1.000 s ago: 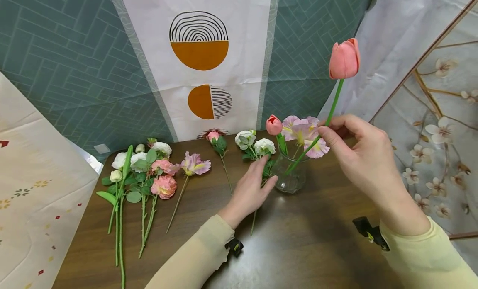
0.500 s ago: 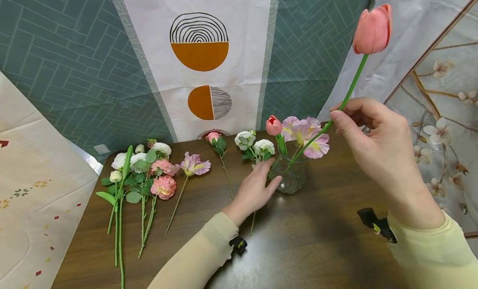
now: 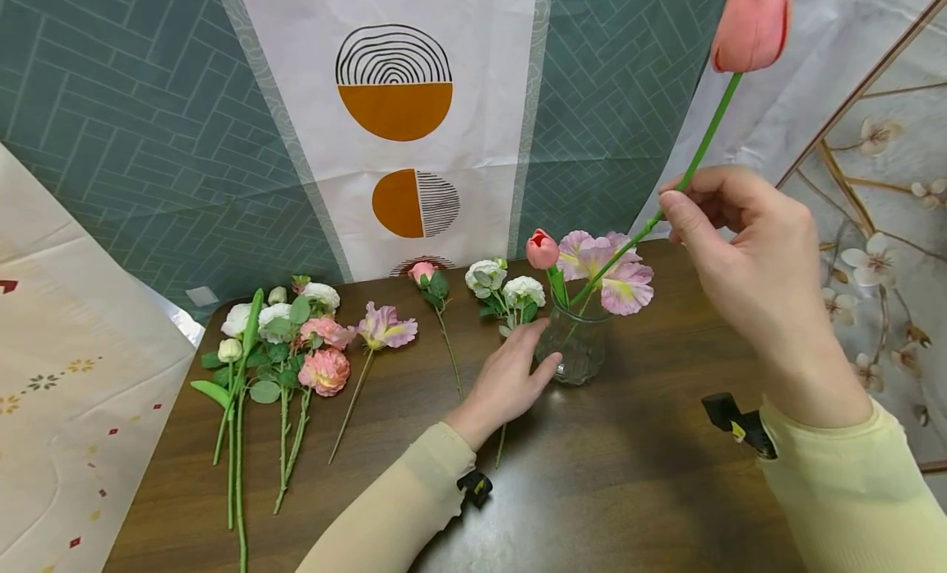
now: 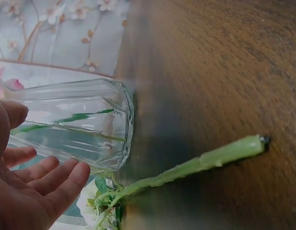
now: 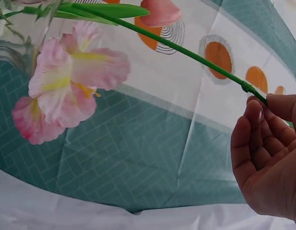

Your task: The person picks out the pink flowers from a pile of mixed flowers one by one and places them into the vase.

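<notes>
My right hand [image 3: 755,285] pinches the green stem of a pink tulip [image 3: 753,26] between thumb and fingertips. The stem slants down and left into the mouth of a clear glass vase [image 3: 580,355]; its lower end shows inside the glass. A smaller pink tulip [image 3: 543,250] and a pale pink iris-like flower [image 3: 627,287] also stand in the vase. At the vase's left side is my left hand [image 3: 506,384], fingers fairly straight. The left wrist view shows its thumb and fingers [image 4: 66,184] spread on either side of the glass.
White flowers [image 3: 524,291] lie beside the vase, their stem passing under my left hand. Farther left lie a pink rose [image 3: 422,272], a lilac iris-like flower [image 3: 385,326] and a heap of white and coral flowers [image 3: 325,371] on the wooden table [image 3: 592,499].
My right hand has risen and moved right, drawing the tulip's stem higher out of the vase. My left hand has shifted slightly right, closer to the vase.
</notes>
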`<state>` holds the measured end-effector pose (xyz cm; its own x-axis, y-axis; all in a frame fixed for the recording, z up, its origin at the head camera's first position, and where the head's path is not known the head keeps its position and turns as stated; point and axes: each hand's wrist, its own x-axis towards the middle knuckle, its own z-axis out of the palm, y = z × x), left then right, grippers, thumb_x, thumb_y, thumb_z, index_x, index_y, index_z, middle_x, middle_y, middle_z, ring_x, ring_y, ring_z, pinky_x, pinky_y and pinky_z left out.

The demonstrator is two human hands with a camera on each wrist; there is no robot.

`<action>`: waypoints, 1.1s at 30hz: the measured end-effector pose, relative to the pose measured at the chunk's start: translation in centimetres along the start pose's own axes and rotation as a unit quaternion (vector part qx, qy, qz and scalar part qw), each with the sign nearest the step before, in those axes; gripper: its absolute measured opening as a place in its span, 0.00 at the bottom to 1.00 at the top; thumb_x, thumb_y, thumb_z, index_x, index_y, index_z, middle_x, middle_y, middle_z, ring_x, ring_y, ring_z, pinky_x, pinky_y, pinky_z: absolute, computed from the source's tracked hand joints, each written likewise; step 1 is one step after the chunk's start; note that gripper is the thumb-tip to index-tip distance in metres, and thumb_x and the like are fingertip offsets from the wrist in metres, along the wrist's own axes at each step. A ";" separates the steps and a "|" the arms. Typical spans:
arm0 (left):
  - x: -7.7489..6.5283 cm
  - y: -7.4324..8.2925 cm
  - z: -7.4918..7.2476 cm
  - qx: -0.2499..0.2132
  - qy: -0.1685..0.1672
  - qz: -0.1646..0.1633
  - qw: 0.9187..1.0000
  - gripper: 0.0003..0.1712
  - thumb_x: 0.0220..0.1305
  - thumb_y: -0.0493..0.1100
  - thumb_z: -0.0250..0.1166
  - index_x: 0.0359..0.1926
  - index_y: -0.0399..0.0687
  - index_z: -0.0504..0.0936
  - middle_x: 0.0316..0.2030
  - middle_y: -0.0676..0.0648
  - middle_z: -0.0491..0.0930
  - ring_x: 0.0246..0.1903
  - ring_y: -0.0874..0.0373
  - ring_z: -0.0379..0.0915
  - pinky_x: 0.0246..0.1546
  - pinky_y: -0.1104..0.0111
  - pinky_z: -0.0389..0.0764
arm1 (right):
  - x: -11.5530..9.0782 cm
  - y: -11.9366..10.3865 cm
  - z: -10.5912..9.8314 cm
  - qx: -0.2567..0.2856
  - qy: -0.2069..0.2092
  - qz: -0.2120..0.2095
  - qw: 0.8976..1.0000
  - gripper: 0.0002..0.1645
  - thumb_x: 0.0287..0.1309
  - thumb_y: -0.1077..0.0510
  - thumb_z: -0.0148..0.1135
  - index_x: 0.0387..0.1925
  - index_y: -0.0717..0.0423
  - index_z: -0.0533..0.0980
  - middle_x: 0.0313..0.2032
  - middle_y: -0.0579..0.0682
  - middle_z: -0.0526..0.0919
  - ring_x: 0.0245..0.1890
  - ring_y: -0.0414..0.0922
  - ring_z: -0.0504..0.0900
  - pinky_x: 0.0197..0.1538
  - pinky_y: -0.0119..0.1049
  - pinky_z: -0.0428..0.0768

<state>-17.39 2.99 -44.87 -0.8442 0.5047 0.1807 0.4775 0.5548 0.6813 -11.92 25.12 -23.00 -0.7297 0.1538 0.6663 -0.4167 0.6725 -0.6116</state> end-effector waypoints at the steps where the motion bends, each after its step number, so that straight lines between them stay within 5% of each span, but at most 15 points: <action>1: 0.0 0.0 0.0 -0.001 0.000 0.000 1.000 0.36 0.86 0.53 0.60 0.84 0.45 0.65 0.78 0.41 0.70 0.73 0.45 0.72 0.70 0.48 0.76 | 0.0 0.1 0.1 -0.004 -0.001 -0.001 1.000 0.09 0.74 0.57 0.73 0.47 0.59 0.89 0.28 0.36 0.83 0.28 0.34 0.79 0.39 0.29 0.70; 11: 0.0 0.1 -0.1 -0.005 0.001 0.003 1.000 0.35 0.86 0.54 0.60 0.84 0.45 0.66 0.77 0.42 0.71 0.70 0.47 0.76 0.67 0.49 0.79 | -0.1 1.3 1.5 -0.031 -0.020 -0.006 0.999 0.09 0.75 0.54 0.72 0.47 0.55 0.89 0.35 0.31 0.86 0.32 0.32 0.80 0.43 0.25 0.73; 19: -0.1 0.2 -0.1 -0.007 -0.006 0.000 1.000 0.35 0.87 0.54 0.60 0.84 0.46 0.65 0.75 0.42 0.72 0.64 0.50 0.78 0.62 0.49 0.81 | -1.1 2.4 3.0 -0.067 -0.039 -0.049 0.996 0.05 0.75 0.59 0.71 0.44 0.57 0.87 0.32 0.47 0.86 0.29 0.33 0.76 0.39 0.26 0.72; 33: -0.1 0.1 0.0 -0.001 -0.010 0.001 1.000 0.36 0.87 0.55 0.59 0.85 0.47 0.65 0.75 0.43 0.72 0.65 0.50 0.78 0.63 0.50 0.81 | -2.9 4.4 5.2 -0.108 -0.051 -0.072 0.990 0.04 0.72 0.59 0.75 0.44 0.55 0.87 0.32 0.50 0.86 0.30 0.44 0.80 0.37 0.39 0.71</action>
<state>-17.27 3.01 -44.82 -0.8387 0.5182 0.1676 0.4783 0.5535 0.6818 -14.45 23.89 -29.85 -0.7273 -0.0219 0.6860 -0.4025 0.8232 -0.4004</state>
